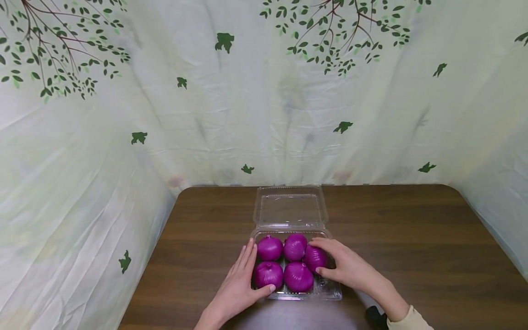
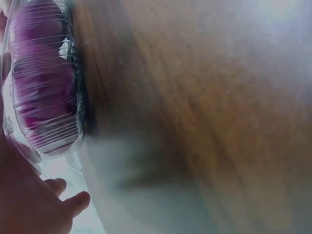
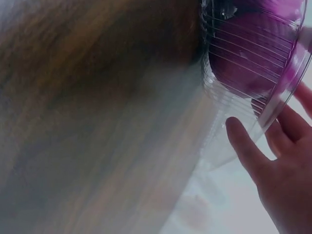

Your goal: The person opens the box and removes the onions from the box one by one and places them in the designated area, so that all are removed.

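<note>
A clear plastic clamshell container (image 1: 327, 292) stands on the table, with several purple-red onions (image 1: 299, 277) inside. My right hand (image 1: 350, 266) holds the onion (image 1: 316, 258) at the container's right side, thumb in front and fingers behind. That onion leans against its neighbours. Along the left wall lies my left hand (image 1: 235, 288), fingers extended and thumb reaching over the front rim near the front-left onion (image 1: 269, 274). In the left wrist view, ribbed clear plastic (image 2: 53, 139) shows onions behind it. The right wrist view has my fingers (image 3: 243, 144) beside the container wall.
The hinged transparent lid (image 1: 290, 208) lies folded back toward the table's far edge. Brown wood-grain table (image 1: 392, 229) extends to both sides. A pale curtain (image 1: 288, 114) with leaf prints hangs behind and around it. A dark strap (image 1: 374, 316) is near the right wrist.
</note>
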A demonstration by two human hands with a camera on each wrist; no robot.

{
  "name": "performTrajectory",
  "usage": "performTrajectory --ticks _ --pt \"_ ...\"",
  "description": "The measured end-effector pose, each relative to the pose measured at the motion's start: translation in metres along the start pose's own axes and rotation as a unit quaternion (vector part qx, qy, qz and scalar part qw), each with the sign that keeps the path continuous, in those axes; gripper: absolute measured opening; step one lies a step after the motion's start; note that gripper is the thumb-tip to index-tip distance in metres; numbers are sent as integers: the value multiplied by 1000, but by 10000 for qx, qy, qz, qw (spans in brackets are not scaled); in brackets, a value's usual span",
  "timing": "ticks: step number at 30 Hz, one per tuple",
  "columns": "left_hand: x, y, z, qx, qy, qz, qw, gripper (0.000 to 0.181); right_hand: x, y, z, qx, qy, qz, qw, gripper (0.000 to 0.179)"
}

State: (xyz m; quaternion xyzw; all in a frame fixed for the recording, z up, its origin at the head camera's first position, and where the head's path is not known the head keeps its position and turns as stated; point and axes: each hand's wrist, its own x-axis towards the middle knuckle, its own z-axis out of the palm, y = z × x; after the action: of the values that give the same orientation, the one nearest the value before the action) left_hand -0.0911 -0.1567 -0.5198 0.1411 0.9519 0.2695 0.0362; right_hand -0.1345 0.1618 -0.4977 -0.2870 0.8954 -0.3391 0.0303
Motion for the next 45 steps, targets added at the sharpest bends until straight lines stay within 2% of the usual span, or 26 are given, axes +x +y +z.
performTrajectory --ticks 3,8,16,19,29,37,45 --pt "-1 0 1 -63 53 43 10000 111 1 0 1 -79 -142 10 9999 70" --pt "-1 0 1 -152 115 129 9997 110 1 1 5 -168 -133 -121 9997 81" --pt "-1 1 0 -248 150 148 9995 111 2 6 10 -427 402 -699 9958 78" --pt "0 1 0 -180 139 124 9997 111 1 7 10 -463 552 -790 9943 78" --pt "0 2 -1 -120 84 73 9999 111 -7 3 8 -311 933 -602 9933 80" --pt "-1 0 0 -201 31 42 9998 112 -17 -4 3 306 1256 26 9916 89" --pt "-1 0 0 -227 11 34 9997 111 -24 -5 -1 377 1491 180 9879 90"
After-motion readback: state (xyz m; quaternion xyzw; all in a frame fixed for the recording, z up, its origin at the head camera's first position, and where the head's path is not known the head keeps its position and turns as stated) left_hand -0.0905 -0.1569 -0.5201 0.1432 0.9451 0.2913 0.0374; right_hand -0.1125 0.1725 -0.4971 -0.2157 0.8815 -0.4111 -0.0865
